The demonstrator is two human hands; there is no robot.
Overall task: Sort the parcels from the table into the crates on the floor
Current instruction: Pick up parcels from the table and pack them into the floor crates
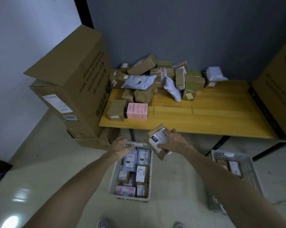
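My right hand (175, 142) grips a brown cardboard parcel (155, 142) with a white label reading 010, held tilted above the right rim of the middle white crate (113, 175). That crate on the floor holds several labelled parcels. My left hand (120, 146) hovers with relaxed fingers over the crate's far left corner and holds nothing. A second white crate (249, 167) with a few parcels sits on the floor to the right. A heap of brown boxes and grey mailer bags (155, 79) lies at the back of the yellow table (204, 119), with a pink box (136, 111) near its left edge.
Large cardboard cartons (70, 83) are stacked left of the table, and another carton (277, 89) stands on its right end. Black table legs (221, 142) drop behind the crates. The pale tiled floor (56, 170) spreads left; shoe tips (103, 223) show at the bottom.
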